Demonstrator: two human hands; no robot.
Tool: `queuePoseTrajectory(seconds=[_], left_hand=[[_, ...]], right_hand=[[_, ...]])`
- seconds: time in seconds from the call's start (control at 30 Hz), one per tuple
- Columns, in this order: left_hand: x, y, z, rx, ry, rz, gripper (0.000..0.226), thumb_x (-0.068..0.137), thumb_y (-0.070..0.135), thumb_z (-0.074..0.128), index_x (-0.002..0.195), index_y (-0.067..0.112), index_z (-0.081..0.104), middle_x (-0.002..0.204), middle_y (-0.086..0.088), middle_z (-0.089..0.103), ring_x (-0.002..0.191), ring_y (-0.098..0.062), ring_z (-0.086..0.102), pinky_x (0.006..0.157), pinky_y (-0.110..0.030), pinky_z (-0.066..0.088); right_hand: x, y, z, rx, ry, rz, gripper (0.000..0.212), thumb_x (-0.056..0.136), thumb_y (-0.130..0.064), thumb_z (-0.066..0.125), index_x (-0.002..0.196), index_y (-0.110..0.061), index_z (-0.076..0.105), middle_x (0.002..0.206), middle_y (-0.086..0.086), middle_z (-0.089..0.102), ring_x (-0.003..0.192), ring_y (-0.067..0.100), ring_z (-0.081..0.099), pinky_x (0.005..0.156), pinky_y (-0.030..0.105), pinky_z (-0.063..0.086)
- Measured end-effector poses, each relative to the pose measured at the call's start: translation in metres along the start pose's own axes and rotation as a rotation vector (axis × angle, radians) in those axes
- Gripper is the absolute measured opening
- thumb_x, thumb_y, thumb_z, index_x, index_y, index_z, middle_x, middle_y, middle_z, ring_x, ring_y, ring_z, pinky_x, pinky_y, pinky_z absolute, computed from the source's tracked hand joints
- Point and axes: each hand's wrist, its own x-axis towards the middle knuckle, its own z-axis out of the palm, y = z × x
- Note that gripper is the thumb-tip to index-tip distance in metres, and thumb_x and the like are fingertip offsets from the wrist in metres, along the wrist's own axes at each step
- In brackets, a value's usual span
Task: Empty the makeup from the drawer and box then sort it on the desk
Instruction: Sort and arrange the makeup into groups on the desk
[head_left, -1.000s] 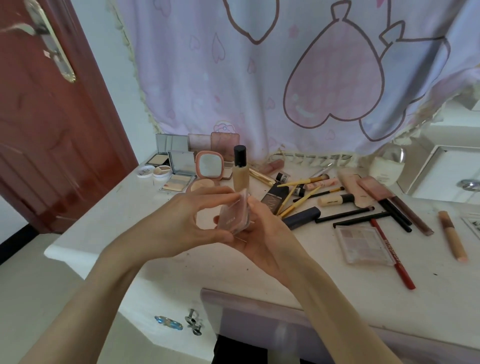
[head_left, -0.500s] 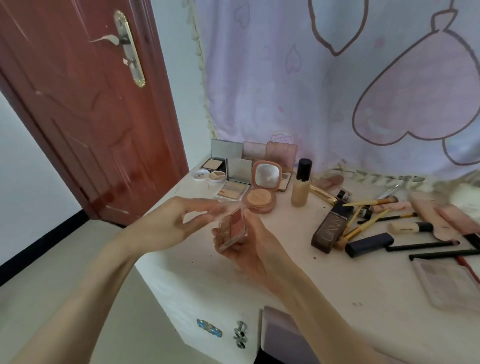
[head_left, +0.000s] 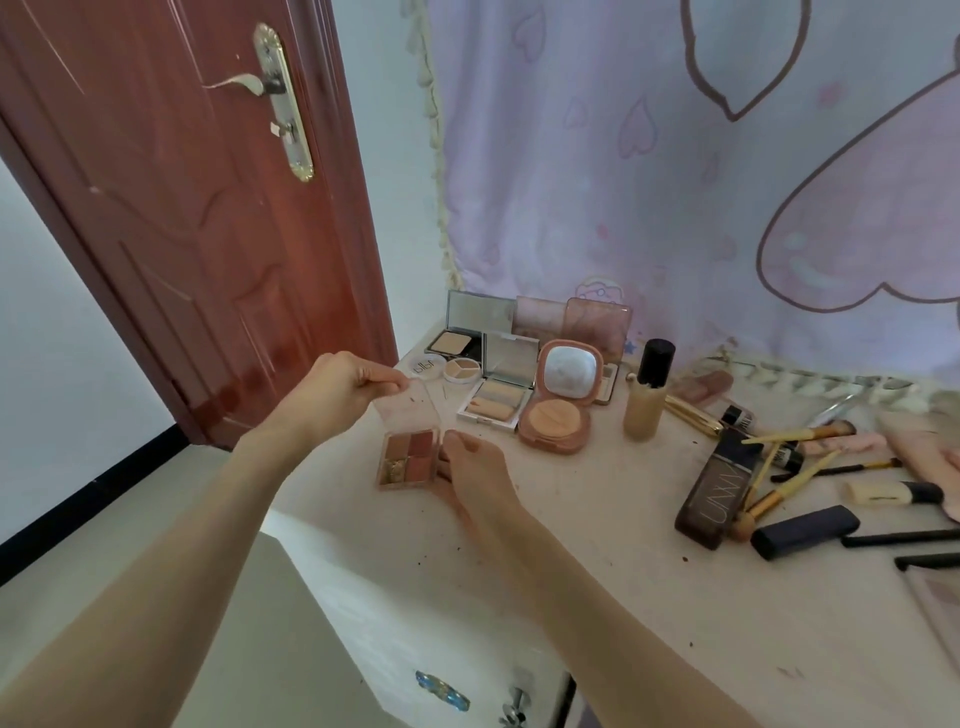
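Currently: palette (head_left: 409, 460) open, held over the table (head_left: 597, 587) edge, near the compacts (head_left: 556, 400).
Left hand (head_left: 332, 395): fingertips pinch the clear lid (head_left: 410, 410), tilted up and back.
Right hand (head_left: 470, 478): fingers curled round the palette's right edge, thumb on top.
Technique: support the base level; keep the lid from over-bending at the hinge.
Placement: probably beside the compacts, lid upright.
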Motion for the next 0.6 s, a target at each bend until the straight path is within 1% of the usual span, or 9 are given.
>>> queuePoseTrajectory(seconds=[0.03,0.07,0.1,0.13,0.17,0.23,0.37,0.47,0.6], left_hand=[[0.005,-0.002,0.0,0.017,0.015,-0.005,0.018,0.088,0.006,0.059,0.099,0.011,0.073,0.107,0.0,0.069,0.102,-0.008,0.06,0.085,-0.01,0.039],[0.01,-0.003,0.0,0.03,0.025,-0.013,0.019,0.089,0.006,0.058,0.099,0.012,0.073,0.106,0.0,0.069,0.1,-0.01,0.061,0.081,-0.007,0.04],[0.016,-0.003,0.0,0.043,0.032,-0.023,0.02,0.09,0.007,0.057,0.098,0.013,0.073,0.105,0.0,0.07,0.097,-0.011,0.062,0.078,-0.007,0.04],[0.021,-0.003,0.0,0.054,0.041,-0.03,0.02,0.09,0.007,0.056,0.098,0.013,0.073,0.105,0.0,0.07,0.096,-0.011,0.062,0.079,-0.008,0.04],[0.027,-0.004,0.001,0.062,0.046,-0.039,0.02,0.09,0.007,0.055,0.099,0.013,0.073,0.105,-0.001,0.07,0.097,-0.01,0.061,0.082,-0.01,0.039],[0.036,-0.004,0.006,0.073,0.054,-0.064,0.02,0.09,0.007,0.056,0.1,0.012,0.072,0.107,-0.003,0.069,0.102,-0.011,0.059,0.089,-0.012,0.036],[0.053,-0.005,0.018,0.072,0.073,-0.107,0.019,0.089,0.008,0.058,0.101,0.012,0.072,0.108,-0.006,0.069,0.105,-0.016,0.06,0.091,-0.015,0.038],[0.061,-0.004,0.025,0.062,0.091,-0.115,0.018,0.09,0.009,0.058,0.102,0.01,0.071,0.108,-0.006,0.069,0.106,-0.015,0.06,0.096,-0.018,0.039],[0.069,-0.003,0.036,0.034,0.092,-0.132,0.017,0.089,0.01,0.061,0.102,0.01,0.071,0.109,-0.007,0.069,0.104,-0.017,0.06,0.097,-0.024,0.043]], right_hand=[[-0.002,0.0,0.002,-0.082,0.01,-0.053,0.023,0.089,-0.021,0.042,0.075,-0.024,0.059,0.095,0.015,0.067,0.092,0.024,0.057,0.096,0.042,0.046],[-0.005,0.0,0.003,-0.184,0.005,-0.111,0.02,0.091,-0.021,0.042,0.091,-0.026,0.061,0.101,0.008,0.065,0.101,0.023,0.054,0.096,0.035,0.043],[-0.008,0.001,0.003,-0.308,0.007,-0.171,0.026,0.094,-0.02,0.042,0.115,-0.021,0.058,0.117,0.005,0.059,0.112,0.021,0.051,0.099,0.03,0.038],[-0.007,0.004,0.001,-0.45,0.016,-0.235,0.038,0.096,-0.018,0.042,0.134,-0.015,0.045,0.132,0.004,0.05,0.122,0.019,0.045,0.104,0.027,0.034],[-0.006,0.006,0.0,-0.593,0.017,-0.314,0.045,0.097,-0.017,0.041,0.142,-0.011,0.034,0.142,0.005,0.041,0.13,0.018,0.037,0.108,0.026,0.027],[-0.006,0.011,0.0,-0.833,-0.018,-0.45,0.05,0.097,-0.018,0.041,0.144,-0.008,0.026,0.149,0.006,0.029,0.137,0.018,0.023,0.111,0.023,0.016],[0.0,0.022,0.006,-1.217,-0.084,-0.565,0.062,0.099,-0.033,0.033,0.149,-0.006,0.007,0.157,0.009,0.007,0.145,0.022,0.003,0.116,0.036,-0.005],[0.007,0.024,0.009,-1.32,-0.111,-0.568,0.066,0.099,-0.044,0.025,0.149,-0.007,0.003,0.158,0.008,-0.003,0.145,0.021,-0.005,0.115,0.037,-0.011],[0.02,0.022,0.009,-1.374,-0.149,-0.525,0.069,0.098,-0.049,0.021,0.149,-0.007,0.002,0.158,0.006,-0.007,0.145,0.017,-0.01,0.115,0.038,-0.012]])
